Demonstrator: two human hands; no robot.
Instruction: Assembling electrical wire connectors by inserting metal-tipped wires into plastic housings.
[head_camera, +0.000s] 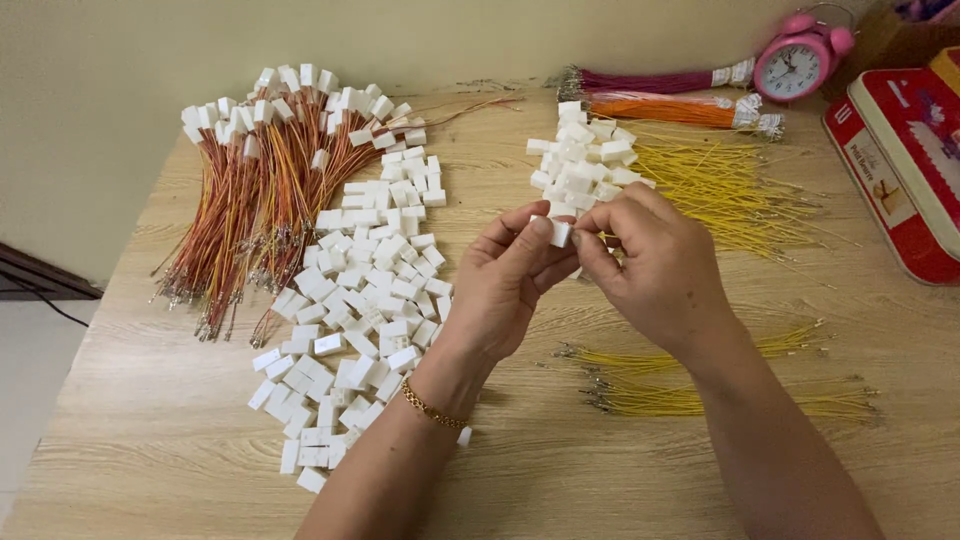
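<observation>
Both hands, left (510, 275) and right (655, 265), pinching one white plug (560, 232) for wiring, just below the plug heap (585, 165).

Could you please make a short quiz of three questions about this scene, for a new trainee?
1. True or false: both hands meet at one white connector housing.
2. What lies loose on the table beside the left hand? A) white connector housings B) screws C) coins
3. Fill in: the wires beside the right hand are ____ in colour.

Key
1. True: the fingers of both hands pinch it above the table.
2. A: the loose white housings spread beside the left hand, next to finished wire assemblies.
3. Yellow: the yellow wires lie by that hand, with the pink alarm clock behind.
</observation>
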